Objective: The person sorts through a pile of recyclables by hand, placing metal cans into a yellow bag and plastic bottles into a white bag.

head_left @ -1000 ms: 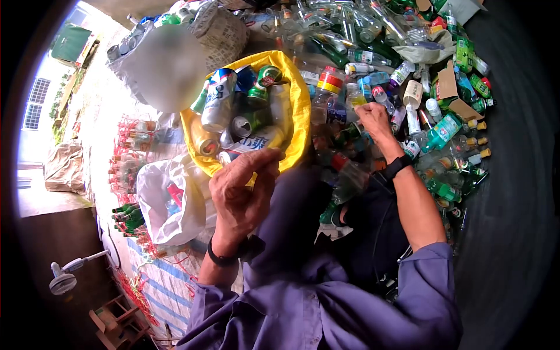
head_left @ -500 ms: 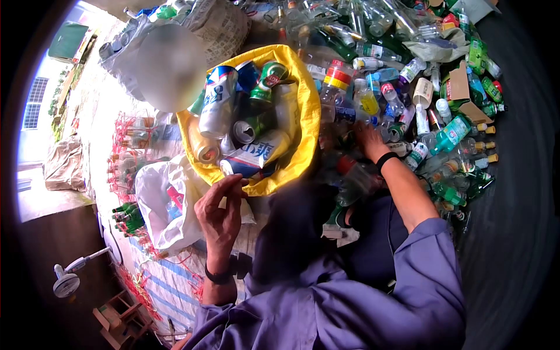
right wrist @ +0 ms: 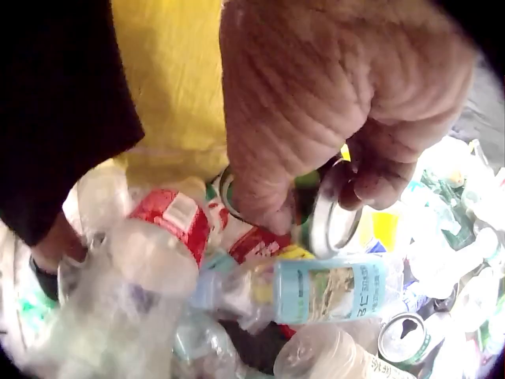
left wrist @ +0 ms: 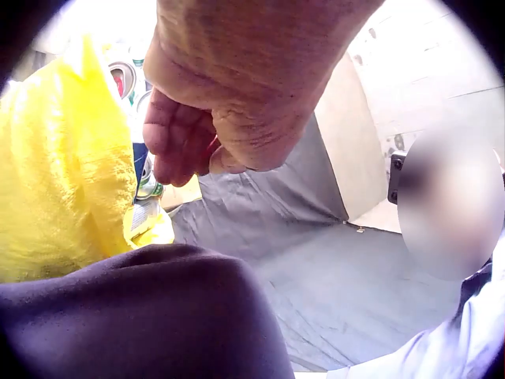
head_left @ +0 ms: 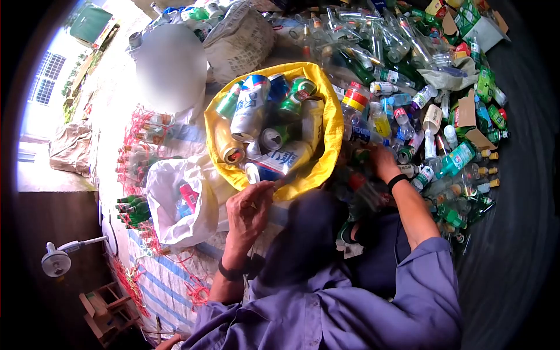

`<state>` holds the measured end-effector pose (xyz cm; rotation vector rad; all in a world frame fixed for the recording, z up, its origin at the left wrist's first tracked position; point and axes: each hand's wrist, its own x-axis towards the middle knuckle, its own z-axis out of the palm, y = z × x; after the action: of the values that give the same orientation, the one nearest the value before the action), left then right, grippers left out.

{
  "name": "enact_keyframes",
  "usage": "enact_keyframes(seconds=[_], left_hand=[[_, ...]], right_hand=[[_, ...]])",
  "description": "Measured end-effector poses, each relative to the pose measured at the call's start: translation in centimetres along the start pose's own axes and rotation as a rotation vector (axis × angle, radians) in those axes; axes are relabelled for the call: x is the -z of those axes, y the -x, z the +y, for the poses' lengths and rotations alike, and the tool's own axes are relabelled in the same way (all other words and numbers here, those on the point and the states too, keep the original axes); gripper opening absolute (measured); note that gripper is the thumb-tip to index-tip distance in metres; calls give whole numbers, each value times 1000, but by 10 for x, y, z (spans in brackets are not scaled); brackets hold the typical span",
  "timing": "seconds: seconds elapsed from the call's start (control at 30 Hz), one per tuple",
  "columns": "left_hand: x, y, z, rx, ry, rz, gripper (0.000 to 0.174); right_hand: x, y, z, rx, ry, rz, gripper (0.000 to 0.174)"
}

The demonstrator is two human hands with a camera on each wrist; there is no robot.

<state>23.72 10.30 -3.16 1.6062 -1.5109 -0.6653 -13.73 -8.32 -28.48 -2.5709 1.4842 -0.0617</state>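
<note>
A yellow bag (head_left: 326,125) stands open in front of me, filled with several drink cans (head_left: 249,114). My left hand (head_left: 249,205) lies at its near rim, with curled fingers (left wrist: 180,146) hooked on the yellow cloth (left wrist: 63,174). My right hand (head_left: 382,158) is down in the heap of plastic bottles to the right of the bag. In the right wrist view its fingers (right wrist: 316,118) grip a green aluminium can (right wrist: 327,217), whose silver end faces the camera. A crushed bottle with a red label (right wrist: 170,221) lies just beside it.
A wide heap of plastic and glass bottles (head_left: 420,111) covers the ground on the right and at the back. A white plastic bag (head_left: 178,204) sits left of the yellow one. Green bottles (head_left: 131,210), a woven sack (head_left: 239,41) and a fan (head_left: 55,262) stand further left.
My left hand has come down from the air to the yellow bag's near rim. My right hand has drawn back towards me, lower into the bottles, and the view has shifted.
</note>
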Motion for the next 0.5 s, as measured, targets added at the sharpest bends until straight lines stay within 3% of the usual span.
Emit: enact_keyframes(seconds=[0.13,0.2,0.23,0.27,0.33,0.43,0.5], left_hand=[[3,6,-4,22,22,-12,17],[4,4,5,36,27,-37,17],[2,3,9,54,32,-66,16],[0,1,11,50,33,-68,16],[-6,-4,16,-3,11,-131,16],[-13,-18,32,-84,-75,-226,26],[-22,-31,41,-106,-23,-230,36]], right_hand=[[41,-2,-11,-135,164,-133,37],[100,-6,-50,-508,-232,60,33],[90,-13,-38,-440,-293,162,47],[97,-14,-38,-443,-292,166,47],[136,-14,-58,-386,-803,187,54],[185,-10,-94,-333,-1041,231,54],[211,-5,-127,-257,-1003,316,53]])
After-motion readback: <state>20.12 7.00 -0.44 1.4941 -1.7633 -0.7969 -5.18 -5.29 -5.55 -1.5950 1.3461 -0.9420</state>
